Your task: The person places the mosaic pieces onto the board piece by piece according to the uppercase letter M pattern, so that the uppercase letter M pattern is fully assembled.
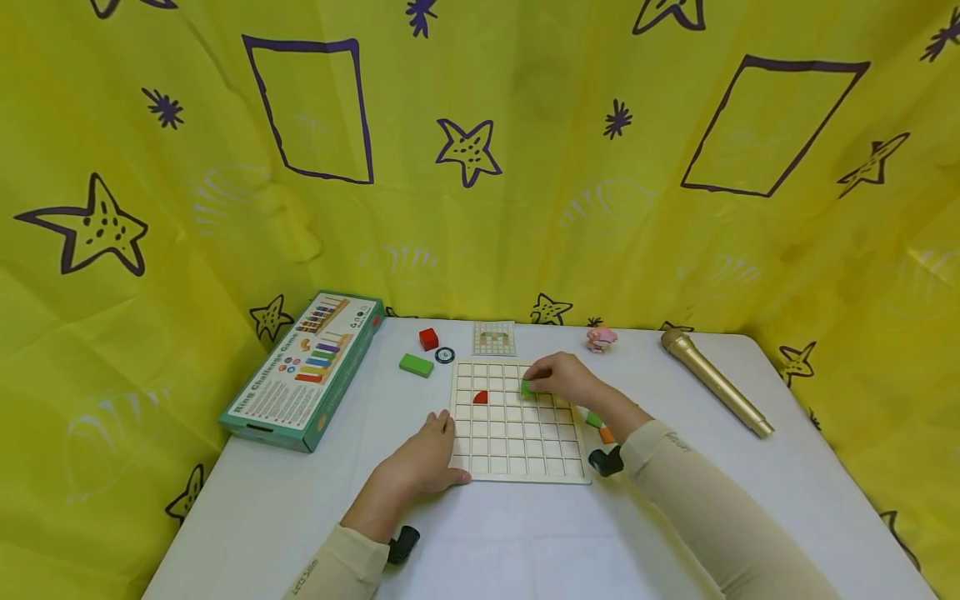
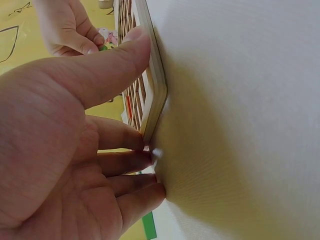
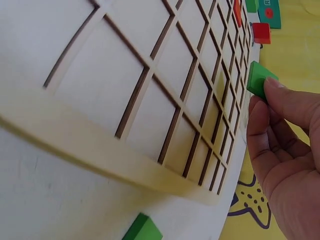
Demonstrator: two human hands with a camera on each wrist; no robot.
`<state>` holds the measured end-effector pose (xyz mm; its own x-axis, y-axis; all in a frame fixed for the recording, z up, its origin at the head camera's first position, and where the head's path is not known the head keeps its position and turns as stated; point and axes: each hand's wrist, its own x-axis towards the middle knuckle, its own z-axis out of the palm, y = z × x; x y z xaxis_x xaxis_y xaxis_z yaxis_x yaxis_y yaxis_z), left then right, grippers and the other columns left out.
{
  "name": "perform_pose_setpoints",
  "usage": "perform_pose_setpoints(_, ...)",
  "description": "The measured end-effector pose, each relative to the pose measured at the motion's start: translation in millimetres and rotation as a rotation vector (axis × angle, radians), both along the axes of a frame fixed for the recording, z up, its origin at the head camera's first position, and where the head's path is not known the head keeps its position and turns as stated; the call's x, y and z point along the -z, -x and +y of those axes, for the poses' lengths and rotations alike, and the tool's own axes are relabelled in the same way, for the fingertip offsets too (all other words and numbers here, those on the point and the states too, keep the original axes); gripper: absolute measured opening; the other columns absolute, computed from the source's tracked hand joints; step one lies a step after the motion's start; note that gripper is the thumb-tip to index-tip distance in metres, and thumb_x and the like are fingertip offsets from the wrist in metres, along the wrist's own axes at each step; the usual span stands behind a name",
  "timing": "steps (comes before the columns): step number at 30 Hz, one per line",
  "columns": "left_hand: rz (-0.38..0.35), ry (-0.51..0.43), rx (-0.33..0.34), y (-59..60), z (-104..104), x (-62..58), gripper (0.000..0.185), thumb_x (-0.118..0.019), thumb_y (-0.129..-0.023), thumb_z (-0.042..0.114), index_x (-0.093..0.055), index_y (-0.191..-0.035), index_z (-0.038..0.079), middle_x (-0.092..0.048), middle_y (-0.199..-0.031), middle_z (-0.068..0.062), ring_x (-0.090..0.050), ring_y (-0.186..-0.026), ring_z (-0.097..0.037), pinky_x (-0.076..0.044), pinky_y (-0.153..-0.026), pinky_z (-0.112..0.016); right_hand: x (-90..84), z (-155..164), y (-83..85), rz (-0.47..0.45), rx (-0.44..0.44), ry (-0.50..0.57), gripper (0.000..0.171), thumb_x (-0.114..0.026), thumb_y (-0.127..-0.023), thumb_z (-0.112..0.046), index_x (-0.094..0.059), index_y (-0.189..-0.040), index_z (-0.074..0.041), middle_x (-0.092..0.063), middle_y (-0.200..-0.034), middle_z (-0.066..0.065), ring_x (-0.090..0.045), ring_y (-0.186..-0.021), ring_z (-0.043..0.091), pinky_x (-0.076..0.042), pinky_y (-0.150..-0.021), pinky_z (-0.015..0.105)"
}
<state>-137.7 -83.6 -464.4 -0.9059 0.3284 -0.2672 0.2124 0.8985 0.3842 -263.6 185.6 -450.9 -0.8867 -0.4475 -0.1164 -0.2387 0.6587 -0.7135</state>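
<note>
A square wooden grid board point(image 1: 517, 477) lies flat on the table, with a red quarter-round block point(image 1: 481, 397) in one of its cells. My right hand point(image 1: 564, 379) pinches a small green block point(image 3: 257, 79) between thumb and fingers over the board's far right part. In the right wrist view that block is tilted and clear of the grid. At the board's near left corner rests my left hand point(image 1: 427, 454), fingers along the left side and thumb point(image 2: 135, 42) against the front edge. The left fingertips reach down to the tabletop in the left wrist view.
Behind the board lie a pattern card point(image 1: 494, 351), a red cube point(image 1: 428, 338), a green rectangular block point(image 1: 416, 365) and a round token point(image 1: 445, 355). Green point(image 1: 594, 420) and orange blocks point(image 1: 607, 435) sit right. A game box point(image 1: 300, 367), pink figurine point(image 1: 601, 338) and gold microphone point(image 1: 716, 383) stand farther out.
</note>
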Motion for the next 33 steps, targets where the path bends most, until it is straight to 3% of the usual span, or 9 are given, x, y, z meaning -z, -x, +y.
perform_pose_setpoints(33,-0.004,0.014,0.010,0.8,-1.2,0.3,0.095,-0.079,-0.086,0.042,-0.034,-0.150,-0.012,-0.029,-0.160,-0.025,-0.025,-0.149,-0.040,-0.034,-0.115,-0.046,6.9,-44.7,2.8,-0.044,-0.025,-0.045,0.011,-0.074,-0.093,-0.012,-0.079,-0.102,-0.009,-0.073,-0.102,0.000,-0.061,-0.099,0.017,-0.052,-0.091,0.037)
